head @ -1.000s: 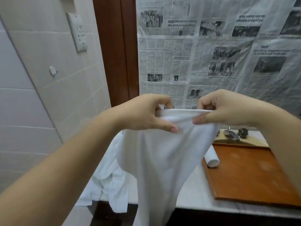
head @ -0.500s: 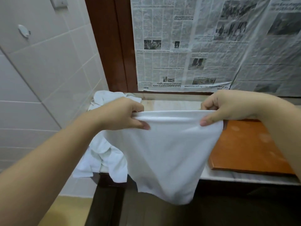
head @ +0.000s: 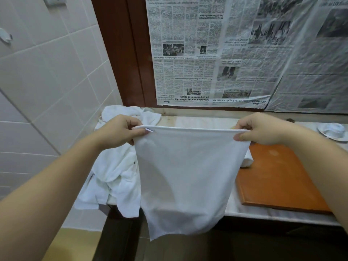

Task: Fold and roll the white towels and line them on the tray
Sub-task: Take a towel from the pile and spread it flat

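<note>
Towel (head: 185, 178) hangs in the air in front of the worktop (head: 203, 120), and it is the biggest white thing here. Its top edge is pulled out straight. The rest drops down past the worktop's front edge. It looks soft, thin and light, so it will bend any way and will not hurt if it falls. The corners look like the best places to hold it, because then it stays flat.

A pile (head: 116, 166) of more white towels lies on the left of the worktop, and some of it droops over the edge. That side is full.

The tray (head: 278, 178) is brown and flat and sits on the right. Most of it is bare. One roll (head: 247, 160) peeks out at its near left side, partly hidden behind the hanging towel.

The bare strip of worktop behind the towel, between pile and tray, looks like the best room to lay it down and fold.

The left hand (head: 120, 131) pinches the top left corner. The right hand (head: 260, 129) pinches the top right corner.
</note>
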The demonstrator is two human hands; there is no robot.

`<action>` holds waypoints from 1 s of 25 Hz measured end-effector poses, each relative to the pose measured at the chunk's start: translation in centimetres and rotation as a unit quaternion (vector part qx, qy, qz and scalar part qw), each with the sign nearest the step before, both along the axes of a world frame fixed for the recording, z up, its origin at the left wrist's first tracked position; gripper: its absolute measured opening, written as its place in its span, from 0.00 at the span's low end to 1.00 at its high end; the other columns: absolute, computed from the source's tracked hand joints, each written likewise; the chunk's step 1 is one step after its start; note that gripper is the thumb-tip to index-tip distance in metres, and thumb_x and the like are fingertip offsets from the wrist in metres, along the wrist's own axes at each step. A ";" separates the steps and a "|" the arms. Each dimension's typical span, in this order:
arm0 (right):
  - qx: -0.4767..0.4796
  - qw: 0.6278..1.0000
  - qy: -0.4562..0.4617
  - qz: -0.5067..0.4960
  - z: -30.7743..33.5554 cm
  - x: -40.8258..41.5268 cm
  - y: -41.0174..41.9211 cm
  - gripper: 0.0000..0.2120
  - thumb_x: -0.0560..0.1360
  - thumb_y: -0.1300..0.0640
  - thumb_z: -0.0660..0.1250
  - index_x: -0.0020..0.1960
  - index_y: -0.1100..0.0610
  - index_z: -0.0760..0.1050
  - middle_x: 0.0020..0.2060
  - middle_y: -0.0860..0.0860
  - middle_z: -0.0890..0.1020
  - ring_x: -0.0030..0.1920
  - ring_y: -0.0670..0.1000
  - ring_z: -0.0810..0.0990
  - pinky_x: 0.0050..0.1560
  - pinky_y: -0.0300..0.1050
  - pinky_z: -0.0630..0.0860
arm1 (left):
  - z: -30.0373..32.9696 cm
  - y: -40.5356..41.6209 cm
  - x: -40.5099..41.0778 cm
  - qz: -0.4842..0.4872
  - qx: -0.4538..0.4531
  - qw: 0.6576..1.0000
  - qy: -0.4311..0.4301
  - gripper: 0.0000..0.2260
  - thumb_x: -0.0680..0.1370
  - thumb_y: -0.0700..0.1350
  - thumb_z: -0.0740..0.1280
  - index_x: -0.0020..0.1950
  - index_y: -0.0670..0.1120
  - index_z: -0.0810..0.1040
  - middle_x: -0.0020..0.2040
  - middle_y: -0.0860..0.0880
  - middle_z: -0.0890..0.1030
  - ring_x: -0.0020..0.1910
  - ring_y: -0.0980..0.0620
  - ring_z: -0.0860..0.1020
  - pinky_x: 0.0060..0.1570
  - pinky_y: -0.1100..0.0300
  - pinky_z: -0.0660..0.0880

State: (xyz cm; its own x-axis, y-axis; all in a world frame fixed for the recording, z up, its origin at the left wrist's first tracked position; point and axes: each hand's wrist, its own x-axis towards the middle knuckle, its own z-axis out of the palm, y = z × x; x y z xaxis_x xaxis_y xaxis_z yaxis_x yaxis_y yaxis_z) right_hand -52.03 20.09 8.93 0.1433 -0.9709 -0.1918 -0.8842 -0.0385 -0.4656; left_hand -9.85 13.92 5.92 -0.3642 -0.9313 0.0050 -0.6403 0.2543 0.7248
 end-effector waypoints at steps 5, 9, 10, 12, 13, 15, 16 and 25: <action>-0.011 0.999 0.024 -0.026 -3.0 -1.9 -3.4 0.03 0.78 0.50 0.74 0.48 0.49 0.83 0.38 0.50 0.85 0.39 0.50 0.84 0.39 0.43 0.78 | -3.9 -3.1 -1.8 0.055 0.008 0.998 -0.010 0.09 0.80 0.50 0.73 0.43 0.48 0.85 0.39 0.48 0.84 0.38 0.46 0.84 0.47 0.47 0.84; -0.036 0.996 -0.001 -0.079 -6.5 -2.5 -7.4 0.06 0.79 0.50 0.71 0.44 0.49 0.81 0.39 0.52 0.83 0.41 0.53 0.82 0.37 0.45 0.72 | -6.8 -5.9 -3.8 0.118 -0.030 0.991 -0.050 0.07 0.82 0.49 0.68 0.45 0.52 0.81 0.41 0.50 0.83 0.43 0.47 0.81 0.43 0.50 0.78; -0.038 0.995 -0.011 -0.087 -7.5 -2.6 -8.6 0.06 0.79 0.51 0.70 0.43 0.49 0.80 0.39 0.53 0.83 0.41 0.54 0.82 0.36 0.46 0.72 | -7.4 -6.8 -4.3 0.130 -0.035 0.989 -0.065 0.07 0.82 0.50 0.67 0.46 0.52 0.81 0.43 0.51 0.82 0.44 0.49 0.80 0.41 0.53 0.75; -0.037 0.993 -0.020 -0.109 -9.4 -2.8 -11.0 0.06 0.79 0.52 0.69 0.43 0.49 0.79 0.40 0.52 0.83 0.42 0.54 0.81 0.36 0.45 0.72 | -8.8 -8.9 -5.4 0.156 -0.036 0.984 -0.073 0.08 0.83 0.51 0.66 0.47 0.51 0.80 0.44 0.52 0.80 0.44 0.52 0.78 0.38 0.57 0.71; -0.034 0.992 -0.019 -0.121 -10.4 -2.9 -12.4 0.05 0.79 0.53 0.68 0.45 0.50 0.79 0.40 0.51 0.82 0.42 0.53 0.80 0.35 0.44 0.70 | -9.6 -10.3 -6.0 0.171 -0.034 0.983 -0.066 0.08 0.82 0.51 0.66 0.47 0.50 0.80 0.43 0.52 0.80 0.43 0.53 0.77 0.37 0.57 0.70; -0.020 0.989 -0.012 -0.147 -12.6 -2.8 -15.7 0.04 0.80 0.54 0.67 0.49 0.53 0.79 0.43 0.52 0.82 0.43 0.54 0.78 0.36 0.45 0.69 | -11.6 -13.6 -6.9 0.200 -0.019 0.978 -0.050 0.08 0.82 0.49 0.67 0.47 0.47 0.81 0.42 0.52 0.80 0.41 0.53 0.77 0.36 0.59 0.68; -0.009 0.987 -0.007 -0.161 -13.9 -2.7 -17.4 0.05 0.81 0.54 0.66 0.52 0.54 0.79 0.46 0.53 0.82 0.45 0.55 0.78 0.39 0.46 0.69 | -12.7 -15.5 -7.3 0.208 -0.011 0.977 -0.044 0.07 0.82 0.49 0.67 0.47 0.47 0.81 0.42 0.51 0.80 0.42 0.52 0.77 0.36 0.60 0.68; 0.060 0.961 0.024 -0.268 -25.2 -3.8 -31.0 0.16 0.82 0.55 0.65 0.65 0.63 0.75 0.61 0.59 0.80 0.62 0.61 0.77 0.53 0.46 0.70 | -23.5 -29.8 -11.0 0.222 0.051 0.970 -0.083 0.06 0.81 0.48 0.67 0.45 0.50 0.76 0.45 0.48 0.81 0.46 0.46 0.77 0.45 0.55 0.71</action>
